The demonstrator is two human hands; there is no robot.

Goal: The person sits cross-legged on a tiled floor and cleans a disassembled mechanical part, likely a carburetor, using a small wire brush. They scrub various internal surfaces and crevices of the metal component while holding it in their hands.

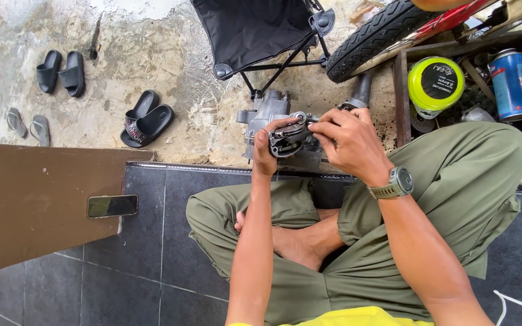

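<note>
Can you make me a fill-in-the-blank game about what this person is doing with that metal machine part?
1. The left hand and right hand both hold a grey metal ____ part.
2. On the right wrist sits a ____.
3. A phone lies on a ____ board.
4. The wooden box holds a blue can and a round ____ spool.

Missing words: engine; watch; brown; green

Dull grey cast-metal engine part point(273, 118), rough stained concrete ground point(152, 54), glossy dark floor tiles point(146, 271), matt olive cloth trousers point(460, 175).
</note>
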